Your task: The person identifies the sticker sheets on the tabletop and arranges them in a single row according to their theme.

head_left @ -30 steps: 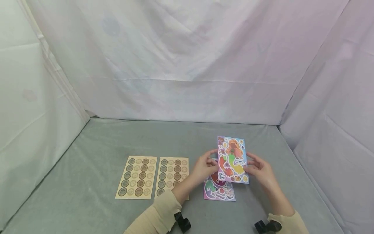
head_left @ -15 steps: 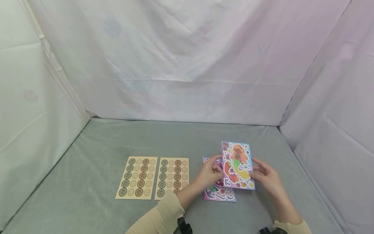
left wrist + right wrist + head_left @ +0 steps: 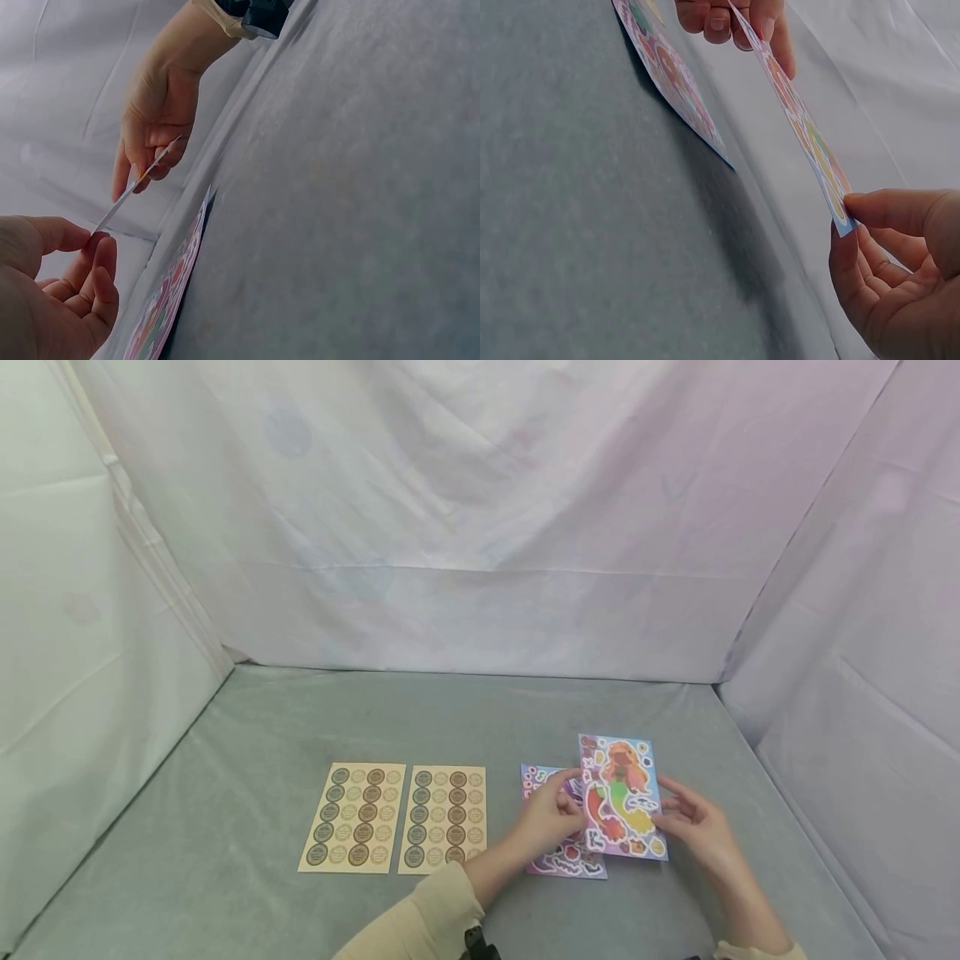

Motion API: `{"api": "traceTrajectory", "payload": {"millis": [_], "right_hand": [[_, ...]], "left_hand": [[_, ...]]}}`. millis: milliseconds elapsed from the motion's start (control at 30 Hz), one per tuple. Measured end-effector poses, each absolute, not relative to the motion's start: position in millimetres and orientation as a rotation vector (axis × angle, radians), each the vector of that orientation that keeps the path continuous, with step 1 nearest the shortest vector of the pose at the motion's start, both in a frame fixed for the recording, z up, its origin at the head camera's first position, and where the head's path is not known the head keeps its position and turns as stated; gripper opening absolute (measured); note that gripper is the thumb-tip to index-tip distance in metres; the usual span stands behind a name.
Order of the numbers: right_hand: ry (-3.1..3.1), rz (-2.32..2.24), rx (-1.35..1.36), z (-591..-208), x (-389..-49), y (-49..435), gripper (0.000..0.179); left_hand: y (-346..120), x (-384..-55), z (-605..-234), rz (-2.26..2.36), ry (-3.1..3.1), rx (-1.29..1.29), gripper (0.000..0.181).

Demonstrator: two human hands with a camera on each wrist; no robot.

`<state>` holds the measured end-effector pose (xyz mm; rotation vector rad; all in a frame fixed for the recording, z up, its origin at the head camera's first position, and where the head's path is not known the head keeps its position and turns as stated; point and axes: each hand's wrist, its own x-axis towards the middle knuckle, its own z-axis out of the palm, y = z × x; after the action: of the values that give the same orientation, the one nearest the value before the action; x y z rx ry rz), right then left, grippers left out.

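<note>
A colourful mermaid sticker sheet (image 3: 621,797) is held up above the table, seen nearly edge-on in both wrist views. My left hand (image 3: 547,814) pinches its left edge between thumb and fingers. On the opposite edge, my right hand (image 3: 699,827) pinches it the same way; in the right wrist view the thumb of that right hand (image 3: 900,255) lies on the printed face. Behind and below the raised sheet, a second purple sticker sheet (image 3: 566,867) lies on the table, partly covered by the left hand and the held sheet.
Two cream sheets of round stickers lie side by side to the left, the outer cream sheet (image 3: 352,818) and the inner cream sheet (image 3: 444,818). The left forearm passes near the inner one's lower corner. White cloth walls (image 3: 480,618) surround the grey table (image 3: 187,877).
Both hands have carried the mermaid sheet rightward and lower, toward the front of the table. More of the purple sheet's upper left part shows now. The cream sheets stay put.
</note>
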<state>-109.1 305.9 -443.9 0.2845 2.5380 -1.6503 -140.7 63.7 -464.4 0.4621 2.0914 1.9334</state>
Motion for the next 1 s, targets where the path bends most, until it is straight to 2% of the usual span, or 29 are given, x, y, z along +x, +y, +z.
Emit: {"api": "traceTrajectory", "payload": {"millis": [1000], "right_hand": [[2.562,-1.613,0.285,-454.9,-106.0,325.6,0.069]], "left_hand": [[81.3,-133.2,-472.5,1.861,2.131,0.380,0.072]]}}
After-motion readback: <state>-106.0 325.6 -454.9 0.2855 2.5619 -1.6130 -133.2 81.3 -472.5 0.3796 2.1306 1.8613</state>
